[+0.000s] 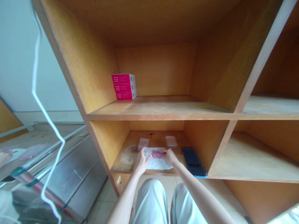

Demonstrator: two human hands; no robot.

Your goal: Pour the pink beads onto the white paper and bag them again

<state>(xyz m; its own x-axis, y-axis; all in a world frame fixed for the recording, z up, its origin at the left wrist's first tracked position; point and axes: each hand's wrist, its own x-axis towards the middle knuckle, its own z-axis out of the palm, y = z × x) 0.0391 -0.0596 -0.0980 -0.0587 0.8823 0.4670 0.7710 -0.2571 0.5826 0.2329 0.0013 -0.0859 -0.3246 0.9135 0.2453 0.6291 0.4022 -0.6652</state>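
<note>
Pink beads (pixel 157 154) lie in a loose heap on a white sheet (pixel 159 165) on the lower shelf. My left hand (pixel 140 162) rests at the sheet's left edge, thumb spread away from the fingers. At the right side of the heap, my right hand (pixel 170 156) has its fingertips pinched together; whatever is between them is too small to make out. Just beyond my left fingers lies a small clear bag (pixel 143 142) with pink beads in its lower part. Another small clear bag (pixel 171 141), seemingly flat, lies behind my right hand.
A dark flat object (pixel 195 163), partly pixelated, lies by the right wall of this compartment. Several pink boxes (pixel 124 87) are stacked on the shelf above. A white cable (pixel 49 119) hangs at the left, before a metal-framed table (pixel 67 168). My knees are below the shelf edge.
</note>
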